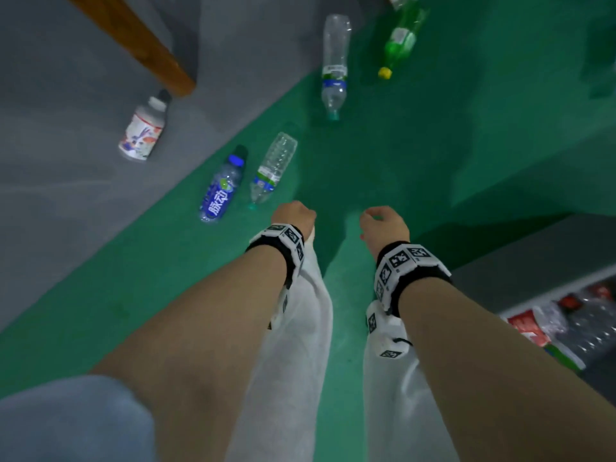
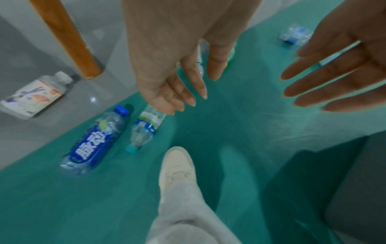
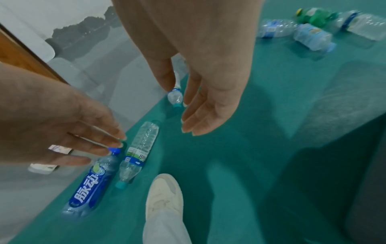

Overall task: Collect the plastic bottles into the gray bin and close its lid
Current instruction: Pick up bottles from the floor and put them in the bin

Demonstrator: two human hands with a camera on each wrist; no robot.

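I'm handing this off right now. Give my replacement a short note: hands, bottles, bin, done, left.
Left hand and right hand: both open, holding nothing, above the green floor.
Nearest: blue-label bottle and clear bottle lying side by side ahead of the left hand.
Further: white bottle, long clear bottle, green bottle.
Gray bin at right, open, already holding bottles.
Left: collect these, close lid.

Both arms reach down — left grip (image 1: 294, 215) and right grip (image 1: 384, 225) loose, empty.

Clear crinkled plastic bottle (image 1: 274, 168) beside glossy blue-labelled bottle (image 1: 221, 188); matt green floor (image 1: 416, 155); varnished wood leg (image 1: 140, 38) beyond.
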